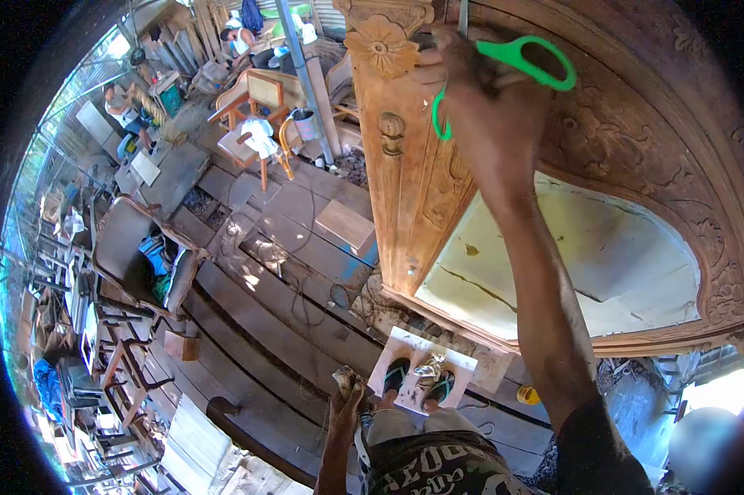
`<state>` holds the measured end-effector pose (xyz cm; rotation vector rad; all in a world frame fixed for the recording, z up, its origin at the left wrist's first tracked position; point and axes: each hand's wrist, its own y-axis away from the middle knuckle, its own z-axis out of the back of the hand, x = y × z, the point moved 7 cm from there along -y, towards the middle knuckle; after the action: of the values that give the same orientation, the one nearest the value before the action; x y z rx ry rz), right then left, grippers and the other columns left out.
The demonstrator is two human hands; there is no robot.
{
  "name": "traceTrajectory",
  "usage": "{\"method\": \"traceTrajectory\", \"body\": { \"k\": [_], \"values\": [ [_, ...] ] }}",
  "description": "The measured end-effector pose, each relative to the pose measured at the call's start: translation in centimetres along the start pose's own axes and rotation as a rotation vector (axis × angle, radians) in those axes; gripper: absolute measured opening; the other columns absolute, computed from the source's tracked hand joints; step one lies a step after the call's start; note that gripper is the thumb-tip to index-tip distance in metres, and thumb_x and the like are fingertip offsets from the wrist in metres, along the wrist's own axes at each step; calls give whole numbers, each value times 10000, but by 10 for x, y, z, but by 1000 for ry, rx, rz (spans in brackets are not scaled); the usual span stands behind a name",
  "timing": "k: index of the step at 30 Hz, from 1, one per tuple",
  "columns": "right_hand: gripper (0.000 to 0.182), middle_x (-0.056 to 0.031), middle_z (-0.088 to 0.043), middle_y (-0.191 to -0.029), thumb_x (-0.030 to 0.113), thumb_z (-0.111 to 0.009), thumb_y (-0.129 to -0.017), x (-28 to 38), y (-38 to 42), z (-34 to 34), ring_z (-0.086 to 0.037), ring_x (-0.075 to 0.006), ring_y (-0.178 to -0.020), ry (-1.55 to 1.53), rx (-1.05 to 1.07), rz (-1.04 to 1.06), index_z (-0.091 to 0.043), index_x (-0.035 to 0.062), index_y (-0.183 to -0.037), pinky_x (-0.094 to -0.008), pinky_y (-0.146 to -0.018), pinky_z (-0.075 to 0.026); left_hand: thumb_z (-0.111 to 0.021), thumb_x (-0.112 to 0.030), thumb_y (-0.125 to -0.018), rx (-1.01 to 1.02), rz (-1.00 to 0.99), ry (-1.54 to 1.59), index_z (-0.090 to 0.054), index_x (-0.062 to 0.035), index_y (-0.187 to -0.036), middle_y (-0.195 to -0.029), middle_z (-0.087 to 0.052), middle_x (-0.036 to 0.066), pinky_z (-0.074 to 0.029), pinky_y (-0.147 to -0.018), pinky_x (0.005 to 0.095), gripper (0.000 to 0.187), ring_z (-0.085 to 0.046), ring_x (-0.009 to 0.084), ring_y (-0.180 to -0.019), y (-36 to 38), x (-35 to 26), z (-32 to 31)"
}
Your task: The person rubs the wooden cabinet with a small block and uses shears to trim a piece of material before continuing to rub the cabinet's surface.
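Observation:
My right hand (pixel 496 107) is raised at the top right, its fingers closed round the green-handled scissors (pixel 545 62). The blade points up against a large carved wooden piece (pixel 603 124), beside a carved flower (pixel 382 51). Below my forearm a pale, stained panel (pixel 570 247) is set in the carved frame. My left hand (pixel 347 388) hangs low near my waist, with the fingers curled; what it holds, if anything, is too small to make out.
A padded chair frame (pixel 133 247) stands at the left on the plank floor (pixel 248 313). A wooden block (pixel 345 227) lies mid-floor. My feet are on a white board (pixel 463 363). Two people sit further back, near a chair (pixel 265 95) and a blue post (pixel 294 49).

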<state>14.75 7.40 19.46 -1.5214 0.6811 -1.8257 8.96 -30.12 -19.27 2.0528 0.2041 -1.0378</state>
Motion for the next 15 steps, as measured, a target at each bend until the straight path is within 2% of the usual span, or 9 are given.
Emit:
{"method": "traceTrajectory", "body": {
  "k": [5,7,9,10,13,15],
  "values": [
    [253,-112,-714,-920,162,-628,-942,-4,5,1,-686,-136,-799,-527,84,-304,-679,-33,-1096,-238,-662,-511,-690,-304,-917,-7,9,-36,-616,-15,-1146,-949,-613,25,-517,-660,295,376,-605,129,-790,-2,-5,-2],
    [271,-137,-708,-922,148,-616,-946,-11,0,-3,-692,-168,-791,-512,37,-265,-653,-47,-1130,-253,-677,-535,-695,-308,-915,-21,37,-40,-618,-8,-1161,-960,-617,26,-514,-668,298,395,-605,132,-803,-1,0,3],
    [275,-136,-710,-919,173,-618,-949,-19,-6,-15,-698,-175,-793,-447,137,-107,-664,-33,-1126,-259,-662,-538,-703,-322,-908,-45,50,-54,-616,-6,-1156,-993,-623,25,-509,-689,301,411,-602,138,-844,-8,16,17],
    [276,-131,-712,-931,183,-607,-958,-2,-5,-11,-698,-164,-781,-419,125,-239,-668,-24,-1130,-254,-653,-535,-703,-322,-908,-48,52,-52,-616,-6,-1156,-993,-623,25,-509,-689,301,411,-602,138,-844,-8,20,19],
    [279,-131,-716,-933,191,-595,-969,3,5,2,-697,-162,-761,-282,180,-300,-668,-23,-1132,-255,-655,-533,-704,-332,-907,-29,18,4,-613,-12,-1163,-1019,-624,20,-508,-707,302,419,-597,136,-872,-9,13,11],
    [265,-128,-718,-918,178,-583,-972,-2,6,3,-699,-165,-752,-338,104,-270,-673,-21,-1122,-254,-661,-537,-693,-329,-916,-71,79,-23,-609,-25,-1160,-1013,-620,12,-509,-702,304,399,-594,131,-859,-3,10,8]
  ]
}}
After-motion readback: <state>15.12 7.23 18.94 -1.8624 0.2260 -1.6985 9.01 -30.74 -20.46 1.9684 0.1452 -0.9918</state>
